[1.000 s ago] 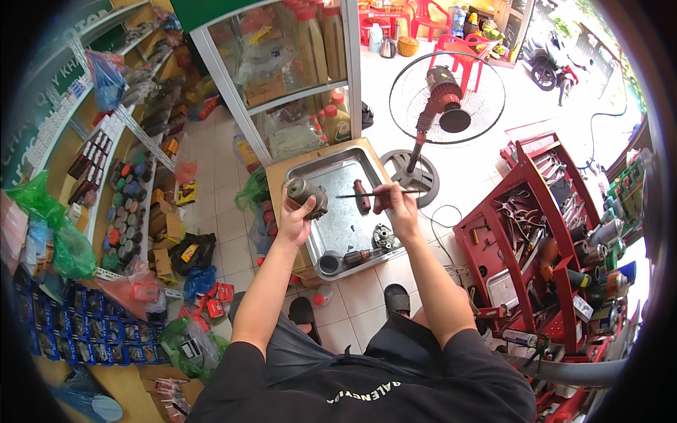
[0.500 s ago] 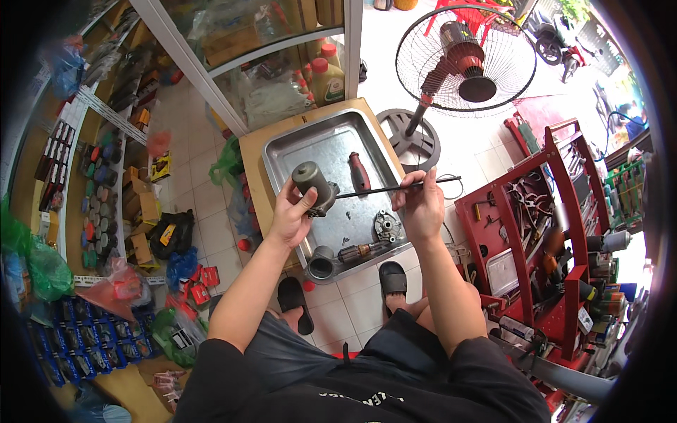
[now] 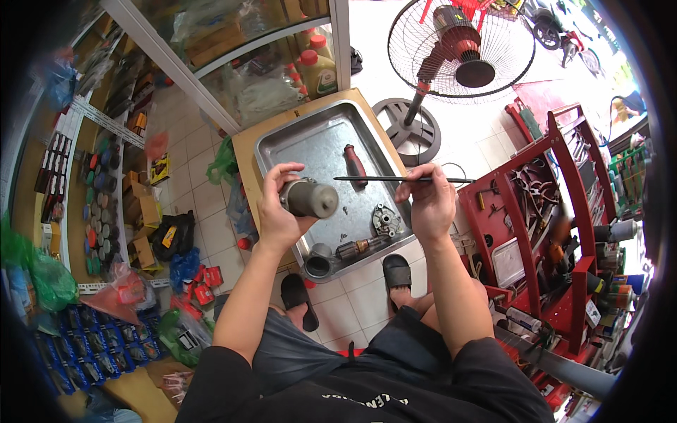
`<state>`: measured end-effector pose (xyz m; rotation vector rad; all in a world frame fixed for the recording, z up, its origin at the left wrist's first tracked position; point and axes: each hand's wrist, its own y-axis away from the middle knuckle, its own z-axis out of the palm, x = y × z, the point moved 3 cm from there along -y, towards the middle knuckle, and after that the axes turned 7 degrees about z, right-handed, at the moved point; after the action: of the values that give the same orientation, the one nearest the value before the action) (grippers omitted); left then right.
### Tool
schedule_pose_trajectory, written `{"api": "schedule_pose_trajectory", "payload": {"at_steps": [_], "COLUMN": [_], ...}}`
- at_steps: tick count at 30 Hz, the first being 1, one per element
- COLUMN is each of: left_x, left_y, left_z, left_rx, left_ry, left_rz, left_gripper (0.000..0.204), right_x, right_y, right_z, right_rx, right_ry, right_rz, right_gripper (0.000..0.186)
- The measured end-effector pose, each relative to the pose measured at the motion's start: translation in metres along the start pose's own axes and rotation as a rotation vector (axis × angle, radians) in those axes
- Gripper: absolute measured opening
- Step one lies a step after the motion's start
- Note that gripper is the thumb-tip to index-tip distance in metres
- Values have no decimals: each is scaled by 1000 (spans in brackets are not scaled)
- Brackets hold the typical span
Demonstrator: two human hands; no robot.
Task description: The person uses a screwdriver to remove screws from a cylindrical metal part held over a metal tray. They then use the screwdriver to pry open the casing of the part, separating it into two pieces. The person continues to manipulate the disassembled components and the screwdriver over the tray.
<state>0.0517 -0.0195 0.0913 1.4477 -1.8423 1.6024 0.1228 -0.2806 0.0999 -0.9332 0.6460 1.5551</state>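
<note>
- Clock: tray centre is the hub, 12 points away from me.
- Left hand [image 3: 276, 213]: cupped round the metal cylinder [image 3: 307, 199], gripping it above the tray at 9. It lies sideways, closed end facing about 4. Probably a whole-hand hold because it's smooth, round and likely heavy.
- Right hand [image 3: 432, 208]: over the 3 side, thumb and fingers closed on the black rod [image 3: 377, 179]. Tip points to 9, tail sticks out towards 3. Light hold, I'd say for aim rather than force.
- Rod tip is near the cylinder; can't tell if it touches.
- Metal tray [image 3: 293, 135]: on the box [image 3: 248, 151] between my hands. Raised rim likely stops small bits [image 3: 345, 210] rolling off.
- Red-handled tool [image 3: 355, 166] at 1, lying clear of the loose parts.
- Holed metal disc [image 3: 386, 221] at 4, copper-banded rotor [image 3: 361, 247] at 5, elbow-shaped housing [image 3: 319, 262] between 6 and 7. Near edge, presumably for easy reach.
- Red tool cart [image 3: 505, 262] beyond the tray at 4, presumably handy for my right arm.
</note>
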Motion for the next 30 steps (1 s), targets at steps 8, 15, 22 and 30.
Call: {"api": "schedule_pose_trajectory", "payload": {"at_steps": [8,15,22,30], "left_x": [10,5,3,5], "left_y": [10,4,4,2], "left_z": [16,13,12,13], "left_rx": [-52,47,56,50], "left_ry": [-204,-163,-179,-146], "left_rz": [223,122,157,150], "left_gripper": [71,62,57,54], "right_x": [-10,-2,-1,4], "right_y": [14,16,17,17], "right_z": [12,10,12,18], "right_rx": [-85,-59,-118,-196], "right_ry": [268,300,319,380], "right_rz": [-177,-166,-168,-161], "right_gripper": [49,47,45,42]}}
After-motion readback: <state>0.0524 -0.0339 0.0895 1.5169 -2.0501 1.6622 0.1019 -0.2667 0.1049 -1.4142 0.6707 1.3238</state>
